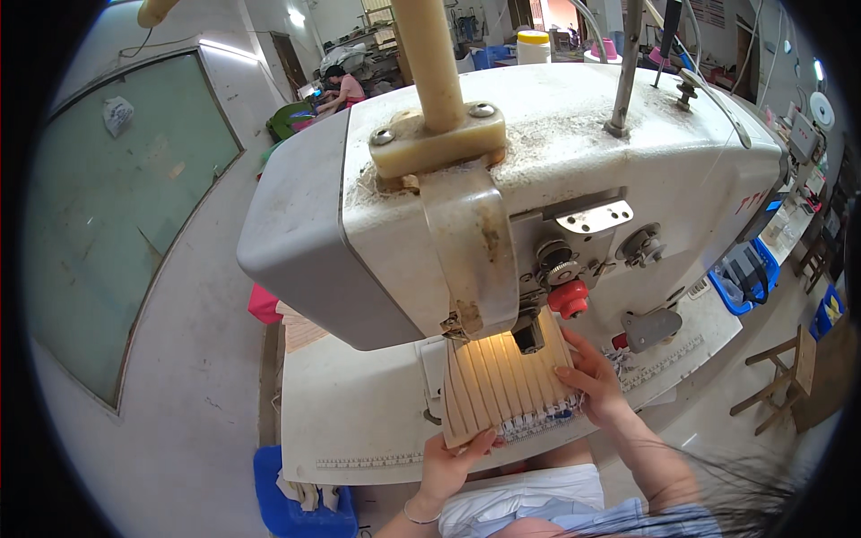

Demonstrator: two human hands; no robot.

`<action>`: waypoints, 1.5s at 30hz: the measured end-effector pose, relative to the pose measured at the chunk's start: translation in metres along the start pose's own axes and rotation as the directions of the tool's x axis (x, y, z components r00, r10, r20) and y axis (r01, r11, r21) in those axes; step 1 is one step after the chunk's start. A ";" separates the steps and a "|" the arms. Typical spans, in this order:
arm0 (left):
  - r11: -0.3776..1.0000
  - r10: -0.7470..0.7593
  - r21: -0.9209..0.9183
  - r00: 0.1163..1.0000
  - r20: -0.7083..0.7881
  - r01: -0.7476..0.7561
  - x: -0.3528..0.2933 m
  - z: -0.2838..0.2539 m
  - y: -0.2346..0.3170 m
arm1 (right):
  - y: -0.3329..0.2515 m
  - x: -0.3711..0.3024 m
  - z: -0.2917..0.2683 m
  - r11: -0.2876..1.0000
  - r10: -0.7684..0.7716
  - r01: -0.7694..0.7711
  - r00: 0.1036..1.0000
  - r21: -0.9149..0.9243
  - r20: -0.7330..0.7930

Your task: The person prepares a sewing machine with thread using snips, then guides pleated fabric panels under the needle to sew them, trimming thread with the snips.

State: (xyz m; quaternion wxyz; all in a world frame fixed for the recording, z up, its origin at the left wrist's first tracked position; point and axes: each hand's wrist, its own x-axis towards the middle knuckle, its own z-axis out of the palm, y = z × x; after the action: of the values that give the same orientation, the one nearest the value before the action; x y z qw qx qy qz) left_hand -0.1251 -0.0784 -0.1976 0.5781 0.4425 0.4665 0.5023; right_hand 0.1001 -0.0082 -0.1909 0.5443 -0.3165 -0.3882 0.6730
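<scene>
Sewing machine (574, 148) over striped fabric (498, 390); blue bin (282, 520) left; stool (805, 368) right

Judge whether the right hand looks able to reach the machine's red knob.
Probably yes: the right hand shows just below the red knob, with nothing visible between them, though it would likely have to let go of the striped fabric first.

Beige fabric panel (507, 384) spread over the white tabletop (359, 408).
Dark parallel lines, seams or stripes, hard to tell, run down it; the far end lies beneath the machine head (556, 112), lit yellow, and white and blue bits show along its near edge.
</scene>
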 end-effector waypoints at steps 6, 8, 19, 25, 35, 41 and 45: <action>0.997 0.068 0.041 0.998 -0.003 -0.068 0.026 -0.002 0.006 | -0.006 0.022 0.002 0.998 -0.037 0.038 0.999 -0.046 0.034; 0.993 0.097 0.071 0.995 0.008 -0.097 0.034 -0.004 0.009 | -0.009 0.028 0.003 0.998 -0.031 0.034 0.998 -0.060 0.051; 0.981 0.193 0.011 0.981 0.027 -0.194 0.075 -0.008 0.030 | -0.017 0.067 0.012 0.989 -0.052 0.039 0.994 -0.141 -0.092; 0.973 0.225 0.047 0.973 0.050 -0.228 0.097 -0.014 0.037 | -0.011 0.088 -0.002 0.859 -0.144 0.043 0.977 -0.510 -0.160; 0.978 0.203 0.043 0.978 0.040 -0.205 0.106 -0.016 0.034 | -0.028 0.059 0.018 0.423 -0.529 0.569 0.787 -0.705 0.317; 0.989 0.148 -0.035 0.988 0.042 -0.146 0.109 -0.017 0.036 | -0.016 0.072 0.021 0.171 -0.515 0.686 0.674 -0.707 0.530; 0.986 0.149 -0.075 0.988 0.033 -0.146 0.109 -0.014 0.039 | -0.010 0.075 0.017 0.135 -0.555 0.713 0.630 -0.688 0.543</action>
State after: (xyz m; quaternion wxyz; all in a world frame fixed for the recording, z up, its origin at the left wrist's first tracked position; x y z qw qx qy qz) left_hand -0.1387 0.0346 -0.1725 0.5636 0.4642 0.4029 0.5518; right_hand 0.0750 0.0637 -0.1740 0.5028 -0.2944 -0.8061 0.1034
